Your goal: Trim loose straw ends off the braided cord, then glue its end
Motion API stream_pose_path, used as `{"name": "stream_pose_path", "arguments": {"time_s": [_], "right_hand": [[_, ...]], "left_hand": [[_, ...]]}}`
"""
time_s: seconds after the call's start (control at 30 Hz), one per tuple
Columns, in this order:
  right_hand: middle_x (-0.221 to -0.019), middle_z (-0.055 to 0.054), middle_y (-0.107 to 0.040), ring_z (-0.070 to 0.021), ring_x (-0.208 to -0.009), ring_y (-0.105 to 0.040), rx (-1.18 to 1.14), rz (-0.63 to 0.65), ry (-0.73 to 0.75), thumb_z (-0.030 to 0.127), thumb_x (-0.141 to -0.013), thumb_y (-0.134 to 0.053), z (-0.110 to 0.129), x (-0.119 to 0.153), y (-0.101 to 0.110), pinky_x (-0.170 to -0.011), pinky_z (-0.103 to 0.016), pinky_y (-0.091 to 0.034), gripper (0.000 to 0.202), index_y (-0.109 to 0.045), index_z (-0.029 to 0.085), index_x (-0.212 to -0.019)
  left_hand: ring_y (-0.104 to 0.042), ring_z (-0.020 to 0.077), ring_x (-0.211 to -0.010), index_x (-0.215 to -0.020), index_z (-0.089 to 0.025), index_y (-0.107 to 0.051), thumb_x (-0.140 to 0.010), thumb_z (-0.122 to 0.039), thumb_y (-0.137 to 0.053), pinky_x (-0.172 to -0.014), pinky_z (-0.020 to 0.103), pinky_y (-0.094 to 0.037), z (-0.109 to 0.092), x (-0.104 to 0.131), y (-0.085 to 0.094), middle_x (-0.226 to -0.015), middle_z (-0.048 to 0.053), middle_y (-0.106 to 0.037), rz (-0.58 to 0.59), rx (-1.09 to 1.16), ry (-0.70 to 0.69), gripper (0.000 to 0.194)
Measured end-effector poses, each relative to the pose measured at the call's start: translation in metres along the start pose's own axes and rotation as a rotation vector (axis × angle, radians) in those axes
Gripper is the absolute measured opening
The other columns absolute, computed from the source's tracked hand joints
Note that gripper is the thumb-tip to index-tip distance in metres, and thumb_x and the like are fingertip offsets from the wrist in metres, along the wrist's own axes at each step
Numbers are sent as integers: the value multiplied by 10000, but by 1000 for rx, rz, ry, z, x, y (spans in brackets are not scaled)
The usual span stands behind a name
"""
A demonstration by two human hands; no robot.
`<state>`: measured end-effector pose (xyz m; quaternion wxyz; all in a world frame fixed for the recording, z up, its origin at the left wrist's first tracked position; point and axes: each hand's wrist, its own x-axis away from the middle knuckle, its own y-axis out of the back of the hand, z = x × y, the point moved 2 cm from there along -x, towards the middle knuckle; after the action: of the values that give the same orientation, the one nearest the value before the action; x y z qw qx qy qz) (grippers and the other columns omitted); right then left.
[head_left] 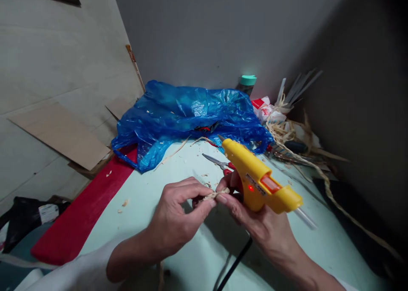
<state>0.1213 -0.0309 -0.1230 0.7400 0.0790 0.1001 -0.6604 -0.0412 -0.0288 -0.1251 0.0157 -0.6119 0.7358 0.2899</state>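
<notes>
Between the fingertips of both hands is a small piece of pale braided plant fibre (213, 195). My left hand (178, 212) pinches its left end with thumb and index finger. My right hand (264, 227) pinches the right end while also holding a yellow hot glue gun (255, 178) in its palm. The gun's nozzle points up and away to the left, and a red light glows on its side. A clear glue stick (305, 218) sticks out of its back. Just beyond the hands lie scissors with red handles (216, 160), partly hidden by the gun.
A crumpled blue plastic bag (191, 108) spreads across the back of the pale green tabletop (127, 223). At right are a heap of dry fibre (280, 131), several glue sticks (301, 87) and a long braid (331, 193). The gun's black cord (236, 261) trails toward me.
</notes>
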Motion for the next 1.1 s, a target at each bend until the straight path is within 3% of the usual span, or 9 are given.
{"name": "stream_pose_path", "arguments": {"time_s": [0.17,0.5,0.7,0.8,0.93,1.03,1.1], "right_hand": [[-755,24,-634,-48,-491,-436,28,-1,25,224,-817,-714,-1,-1,1,-407,-168,-359,114,-609,240,-858],[-833,11,-644,-64,-512,-455,27,68,-28,334,-865,-699,-10,0,2,-395,-182,-374,109,-630,278,-928],[-803,3,-652,-75,-528,-462,0,35,-42,318,-846,-719,-10,2,0,-396,-188,-365,137,-609,252,-892],[-791,-3,-649,-69,-493,-429,4,17,-43,318,-847,-715,-8,1,0,-394,-208,-345,156,-582,235,-855],[-762,2,-601,-68,-498,-416,-9,3,-107,341,-842,-725,-8,-3,5,-415,-223,-327,187,-582,222,-828],[-781,23,-585,-66,-514,-434,-164,-56,-172,320,-819,-756,-12,-8,13,-411,-200,-324,233,-547,237,-879],[-773,41,-572,-52,-501,-422,-261,-80,-210,298,-807,-767,-13,-11,17,-398,-176,-305,274,-514,239,-891]], "left_hand": [[-629,133,-646,-771,-128,-718,-844,-158,-671,-603,227,-498,-2,-3,1,-699,33,-700,30,-31,10,91],[-593,112,-599,-804,-68,-723,-861,-25,-604,-576,222,-476,-3,4,3,-661,58,-665,-40,-70,-278,139],[-545,91,-533,-733,-85,-702,-887,-34,-549,-521,196,-441,-4,5,2,-568,23,-599,9,-100,-272,224],[-570,95,-519,-715,-103,-693,-927,-109,-527,-543,207,-466,-2,5,2,-577,21,-618,66,-66,-124,269],[-634,118,-557,-840,-125,-735,-989,-347,-481,-578,237,-505,4,4,4,-710,47,-700,144,198,231,369],[-669,129,-641,-1016,-167,-748,-985,-471,-466,-603,232,-516,8,1,7,-836,56,-737,75,431,382,416],[-661,119,-664,-1015,-164,-745,-962,-457,-530,-594,213,-518,12,-4,10,-875,57,-736,-30,484,409,368]]}}
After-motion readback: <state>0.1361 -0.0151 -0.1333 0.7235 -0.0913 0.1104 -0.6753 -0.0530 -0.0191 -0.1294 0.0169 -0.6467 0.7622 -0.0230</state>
